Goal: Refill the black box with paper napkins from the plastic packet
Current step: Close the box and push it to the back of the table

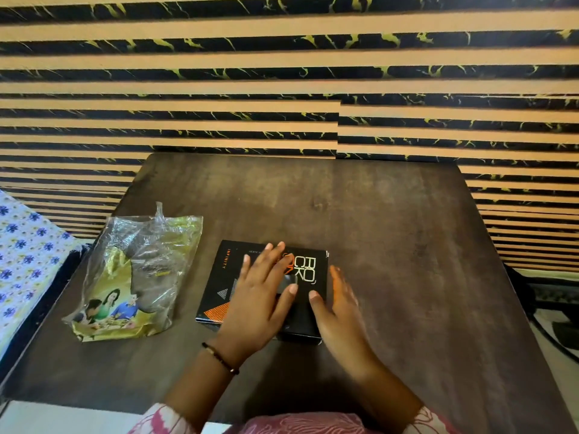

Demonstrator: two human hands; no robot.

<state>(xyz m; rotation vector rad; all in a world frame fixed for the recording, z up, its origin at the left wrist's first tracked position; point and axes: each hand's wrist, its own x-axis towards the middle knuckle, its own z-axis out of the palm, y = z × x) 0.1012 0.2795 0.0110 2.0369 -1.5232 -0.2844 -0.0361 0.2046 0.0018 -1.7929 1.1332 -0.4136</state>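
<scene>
Black box [225,277] lies shut on the desk [391,245]; my left hand [260,296] presses flat, right hand [336,305] open beside it—I'd steady it, then lift the lid.

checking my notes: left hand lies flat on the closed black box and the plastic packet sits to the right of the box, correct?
Not quite. The head view shows the plastic packet to the left of the black box, not the right. The rest stands: the left hand lies flat on the closed box.
</scene>
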